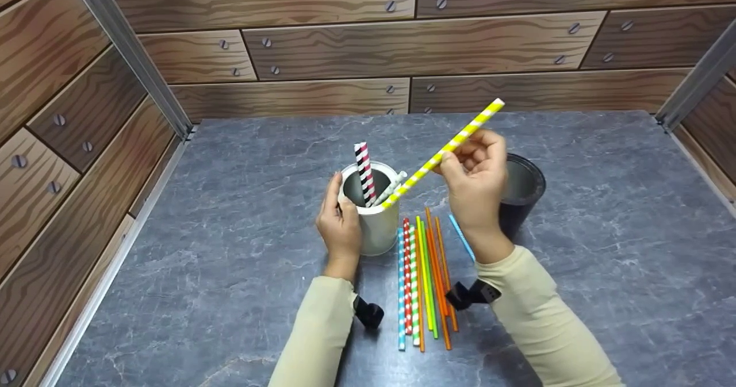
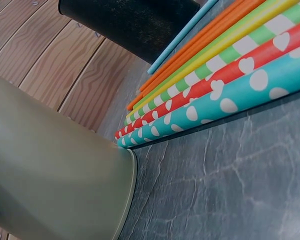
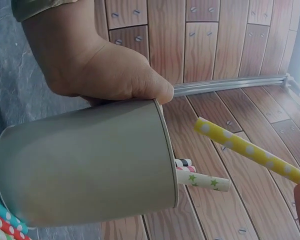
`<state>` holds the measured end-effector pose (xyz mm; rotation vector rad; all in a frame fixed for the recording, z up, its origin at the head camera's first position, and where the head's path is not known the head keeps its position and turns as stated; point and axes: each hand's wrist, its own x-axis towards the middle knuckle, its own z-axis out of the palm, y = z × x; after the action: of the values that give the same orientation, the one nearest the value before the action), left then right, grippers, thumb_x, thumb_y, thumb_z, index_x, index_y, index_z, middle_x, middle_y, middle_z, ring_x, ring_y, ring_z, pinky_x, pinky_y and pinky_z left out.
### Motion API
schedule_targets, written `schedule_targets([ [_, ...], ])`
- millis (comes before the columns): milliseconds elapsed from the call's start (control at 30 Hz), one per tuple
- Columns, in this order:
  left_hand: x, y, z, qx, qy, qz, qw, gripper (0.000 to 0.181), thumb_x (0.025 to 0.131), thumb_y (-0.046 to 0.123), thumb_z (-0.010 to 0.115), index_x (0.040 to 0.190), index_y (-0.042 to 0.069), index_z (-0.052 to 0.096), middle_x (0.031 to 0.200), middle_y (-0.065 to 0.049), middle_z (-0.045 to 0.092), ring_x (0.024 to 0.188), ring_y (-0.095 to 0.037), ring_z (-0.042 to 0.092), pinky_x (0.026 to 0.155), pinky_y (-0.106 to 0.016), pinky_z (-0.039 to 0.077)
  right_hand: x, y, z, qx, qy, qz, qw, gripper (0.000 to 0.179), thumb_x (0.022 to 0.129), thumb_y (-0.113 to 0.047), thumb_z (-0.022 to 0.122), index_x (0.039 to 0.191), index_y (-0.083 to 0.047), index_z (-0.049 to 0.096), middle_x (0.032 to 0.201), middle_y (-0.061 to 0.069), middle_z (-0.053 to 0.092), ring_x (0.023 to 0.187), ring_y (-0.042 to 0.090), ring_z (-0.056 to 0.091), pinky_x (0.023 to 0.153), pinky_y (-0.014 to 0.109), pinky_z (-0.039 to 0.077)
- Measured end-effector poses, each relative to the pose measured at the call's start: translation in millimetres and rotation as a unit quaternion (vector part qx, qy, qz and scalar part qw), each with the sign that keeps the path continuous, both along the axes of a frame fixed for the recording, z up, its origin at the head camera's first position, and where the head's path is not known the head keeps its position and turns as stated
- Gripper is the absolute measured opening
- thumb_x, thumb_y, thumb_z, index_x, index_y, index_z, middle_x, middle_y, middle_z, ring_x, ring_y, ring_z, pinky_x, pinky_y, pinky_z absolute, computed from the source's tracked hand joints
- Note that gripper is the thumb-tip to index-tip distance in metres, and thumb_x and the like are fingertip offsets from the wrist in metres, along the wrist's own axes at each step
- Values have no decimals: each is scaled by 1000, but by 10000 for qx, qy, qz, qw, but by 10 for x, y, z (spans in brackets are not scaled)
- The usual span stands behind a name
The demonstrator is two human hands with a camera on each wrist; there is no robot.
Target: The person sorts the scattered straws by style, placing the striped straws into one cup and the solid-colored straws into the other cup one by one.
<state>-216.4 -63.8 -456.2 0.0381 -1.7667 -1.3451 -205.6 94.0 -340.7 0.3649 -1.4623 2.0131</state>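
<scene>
A yellow paper straw with white dots [image 1: 424, 169] is pinched between the thumb and fingers of my right hand [image 1: 478, 183]. It slants, its lower end close to the rim of a white can [image 1: 379, 233]; in the right wrist view that end [image 3: 205, 126] is apart from the rim. My left hand [image 1: 340, 229] grips the can's left side, thumb at the rim. Inside the can stand a black-striped straw [image 1: 362, 171], a pink-striped straw [image 1: 367, 168] and a white straw with green stars [image 3: 205, 180]. The left wrist view shows the can's side [image 2: 65, 165], not the hand's grip.
Several straws lie side by side before the can, including a blue dotted one [image 1: 402, 301], a red one with hearts [image 2: 205, 92], and thin orange ones [image 1: 444, 272]. A thin blue straw [image 1: 462, 237] lies right of them. A black cup [image 1: 520, 217] stands behind my right hand.
</scene>
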Motion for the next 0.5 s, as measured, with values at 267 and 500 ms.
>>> schedule_targets([
  [267,-2,-5,5,-78,37,58,9999,44,81,10,42,119,-2,60,119,-16,62,111,-27,58,92,-35,47,-88,-95,-56,-161,-41,-381,9991,32,73,13,51,101,-1,45,75,10,51,62,15,53,57,27,55],
  [500,2,-7,5,-68,121,47,9999,41,83,8,43,119,-4,60,118,-18,62,112,-29,57,94,-35,46,-157,-193,-201,-259,-109,-622,9977,31,72,12,52,100,0,45,75,8,51,63,14,53,55,26,54],
])
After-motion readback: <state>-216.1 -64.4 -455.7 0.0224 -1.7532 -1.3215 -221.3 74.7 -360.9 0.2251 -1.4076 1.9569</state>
